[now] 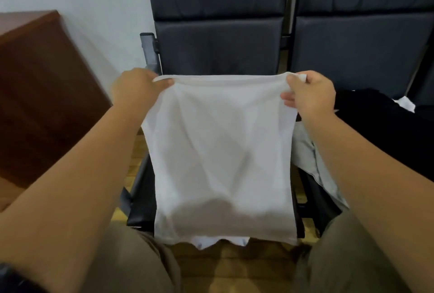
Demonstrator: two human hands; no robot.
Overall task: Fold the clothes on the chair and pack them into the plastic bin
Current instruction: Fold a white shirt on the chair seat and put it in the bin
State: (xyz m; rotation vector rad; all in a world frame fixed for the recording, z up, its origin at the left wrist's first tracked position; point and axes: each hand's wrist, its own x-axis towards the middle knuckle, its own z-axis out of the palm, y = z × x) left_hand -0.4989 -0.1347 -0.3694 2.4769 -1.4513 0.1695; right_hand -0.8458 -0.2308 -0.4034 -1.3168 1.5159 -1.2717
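Observation:
A white garment [220, 151] hangs stretched flat in front of me, over the seat of a dark chair [218, 43]. My left hand [136, 88] pinches its top left corner and my right hand [310, 93] pinches its top right corner, holding the top edge taut at the same height. The cloth's lower hem falls near my knees, with a second white layer showing under it. No plastic bin is in view.
A second dark chair [361, 45] stands to the right, carrying a black garment [366, 123] and a light grey one [312, 161]. A brown wooden cabinet [40, 85] sits at the left by the white wall. Wooden floor shows below.

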